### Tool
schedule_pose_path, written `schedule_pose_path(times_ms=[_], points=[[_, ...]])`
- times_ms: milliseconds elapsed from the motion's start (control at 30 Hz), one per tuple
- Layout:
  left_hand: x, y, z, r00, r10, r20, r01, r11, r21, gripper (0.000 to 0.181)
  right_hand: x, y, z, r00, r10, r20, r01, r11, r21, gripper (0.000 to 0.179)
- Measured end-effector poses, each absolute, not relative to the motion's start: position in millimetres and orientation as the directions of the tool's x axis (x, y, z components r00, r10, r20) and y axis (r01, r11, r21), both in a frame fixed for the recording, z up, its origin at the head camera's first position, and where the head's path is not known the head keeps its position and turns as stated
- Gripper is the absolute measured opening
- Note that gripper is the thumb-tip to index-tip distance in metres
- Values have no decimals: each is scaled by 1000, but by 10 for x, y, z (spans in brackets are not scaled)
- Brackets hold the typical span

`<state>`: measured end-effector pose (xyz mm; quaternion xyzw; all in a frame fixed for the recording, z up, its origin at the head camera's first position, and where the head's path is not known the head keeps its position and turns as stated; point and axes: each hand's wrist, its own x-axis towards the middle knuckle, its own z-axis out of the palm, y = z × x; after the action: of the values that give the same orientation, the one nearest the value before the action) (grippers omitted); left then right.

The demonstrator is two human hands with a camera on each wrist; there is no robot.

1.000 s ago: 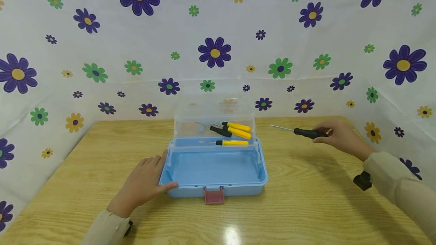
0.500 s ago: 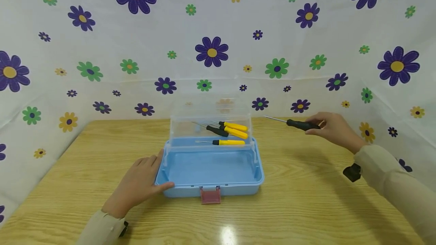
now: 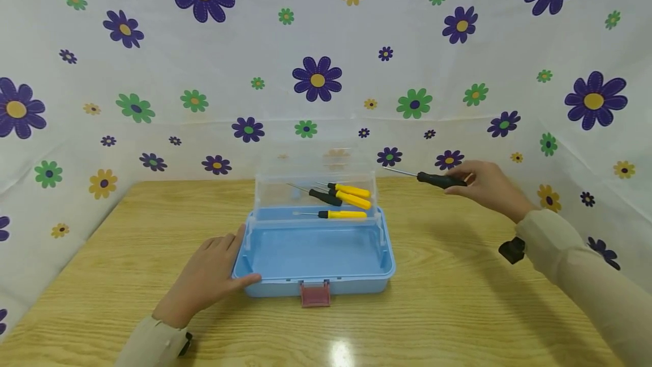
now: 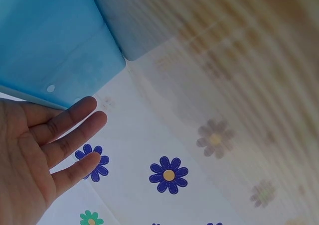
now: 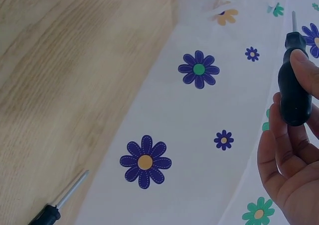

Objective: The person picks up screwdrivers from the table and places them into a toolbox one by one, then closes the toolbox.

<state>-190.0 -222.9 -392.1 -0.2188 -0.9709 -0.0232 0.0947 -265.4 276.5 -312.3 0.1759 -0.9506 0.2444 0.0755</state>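
Note:
My right hand (image 3: 486, 188) pinches a black-handled screwdriver (image 3: 433, 179) above the right back of the table, its metal shaft pointing left. In the right wrist view the thumb lies along the black handle (image 5: 294, 90), with the fingers under it. My left hand (image 3: 206, 276) rests against the left side of a blue toolbox (image 3: 321, 286), thumb at the front rim. Its fingers stretch out loosely beside the blue wall (image 4: 55, 41) in the left wrist view. The toolbox stands open; a clear tray (image 3: 270, 197) at its back holds three yellow-handled screwdrivers (image 3: 346, 214) and one black-handled screwdriver (image 3: 326, 197).
Another dark-handled screwdriver (image 5: 47, 215) lies on the wooden table in the right wrist view. The toolbox has a pink latch (image 3: 316, 294) hanging at its front. A flower-printed cloth (image 3: 326, 27) rises behind the table (image 3: 448, 299).
My right hand has moved left and slightly up with the screwdriver, bringing its tip closer to the tray. The left hand stays on the toolbox. The head view shifted slightly.

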Motion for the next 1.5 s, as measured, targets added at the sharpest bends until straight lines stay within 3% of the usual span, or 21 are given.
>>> schedule_pose_path(times_ms=[1500], points=[[-1922, -2241, -3938, -877, 433, 208, 435, 900, -40, 100, -2850, 2210, -2978, -908, -328, 262, -416, 781, -465, 28]])
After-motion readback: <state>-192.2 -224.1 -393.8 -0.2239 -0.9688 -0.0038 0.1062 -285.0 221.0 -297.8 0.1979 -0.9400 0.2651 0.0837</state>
